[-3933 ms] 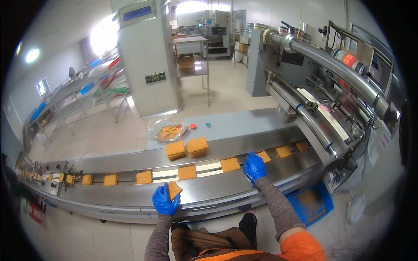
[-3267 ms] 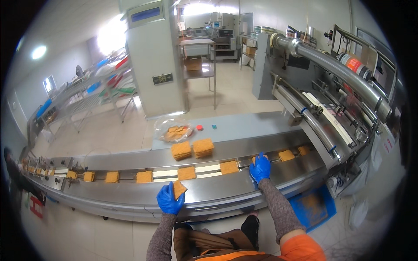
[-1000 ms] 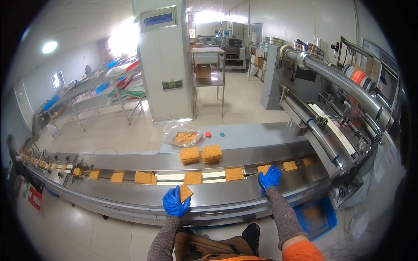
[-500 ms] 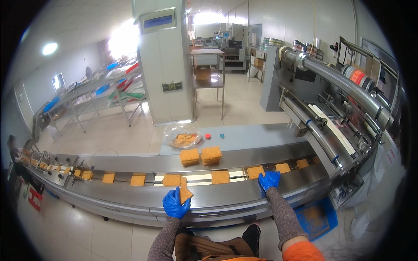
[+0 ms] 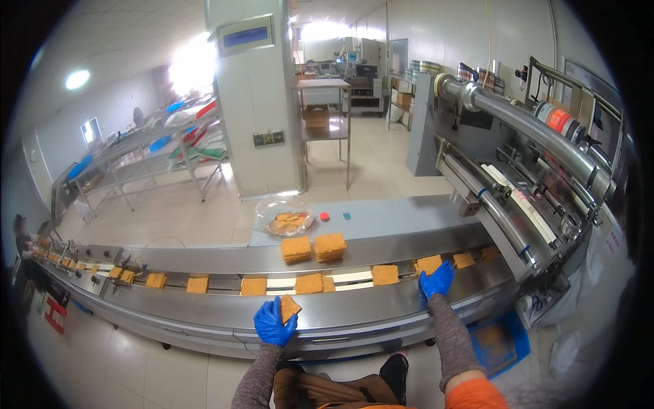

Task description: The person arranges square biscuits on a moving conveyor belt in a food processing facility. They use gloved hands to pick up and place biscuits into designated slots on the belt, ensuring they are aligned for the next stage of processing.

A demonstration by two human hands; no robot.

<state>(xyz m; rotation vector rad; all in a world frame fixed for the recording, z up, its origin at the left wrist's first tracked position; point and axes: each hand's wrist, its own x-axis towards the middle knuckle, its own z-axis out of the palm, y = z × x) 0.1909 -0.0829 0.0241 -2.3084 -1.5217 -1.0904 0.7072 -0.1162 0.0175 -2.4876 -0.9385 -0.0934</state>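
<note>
In my gloved left hand (image 5: pixel 274 323), at the conveyor's near edge, a square orange-brown cracker (image 5: pixel 290 309) is held between thumb and fingers. My right hand (image 5: pixel 437 279), also in a blue glove, is over the belt farther right. Its thumb and fingers straddle the near corner of a cracker stack (image 5: pixel 429 264) lying there. Along the belt (image 5: pixel 355 278) more stacks sit in a spaced row. Just beyond my left hand, one stack (image 5: pixel 308 283) has a loose cracker (image 5: pixel 328 283) against its right side.
Two tall cracker piles (image 5: pixel 330 247) stand on the far ledge. Behind them are a clear bag of crackers (image 5: pixel 286 218) and a red cap (image 5: pixel 324 217). A roller machine (image 5: pixel 487 204) overhangs the belt at right. A blue bin (image 5: pixel 501 344) is on the floor; another person (image 5: pixel 28 249) is far left.
The cracker stacks on the belt have moved right. My right hand has shifted right along with one stack. The left hand stays nearly in place, still with its cracker.
</note>
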